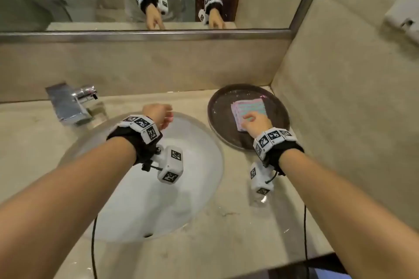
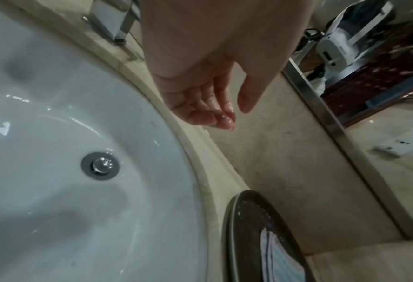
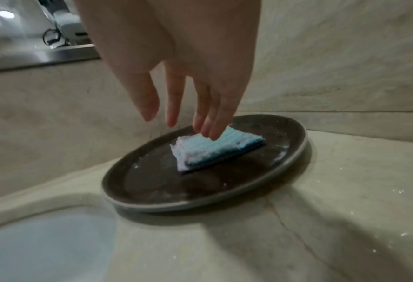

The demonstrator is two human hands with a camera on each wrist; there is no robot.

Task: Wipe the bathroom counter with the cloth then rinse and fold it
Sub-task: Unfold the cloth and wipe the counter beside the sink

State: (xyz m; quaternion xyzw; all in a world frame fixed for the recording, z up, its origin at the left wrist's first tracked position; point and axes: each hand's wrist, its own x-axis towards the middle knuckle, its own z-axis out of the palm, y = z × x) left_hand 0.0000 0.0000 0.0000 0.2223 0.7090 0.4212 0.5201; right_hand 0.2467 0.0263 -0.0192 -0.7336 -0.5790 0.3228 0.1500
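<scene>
While the empty, wet left hand (image 1: 158,115) hung loose, the right hand (image 3: 176,80) hovered with straight, unclenched fingers, the folded ribbed pink-and-blue cloth (image 3: 215,150) just below its fingertips (image 3: 215,133) on a round dark tray (image 3: 152,190).

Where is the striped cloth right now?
The folded cloth lies on the dark round tray in the counter's far right corner, right of the sink, with the right hand at its near edge.

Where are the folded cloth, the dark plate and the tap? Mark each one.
folded cloth (image 3: 215,150): right wrist view, on its striped top face.
dark plate (image 3: 152,183): right wrist view, on its bare near floor.
tap (image 1: 65,103): head view, on the flat chrome spout.
</scene>
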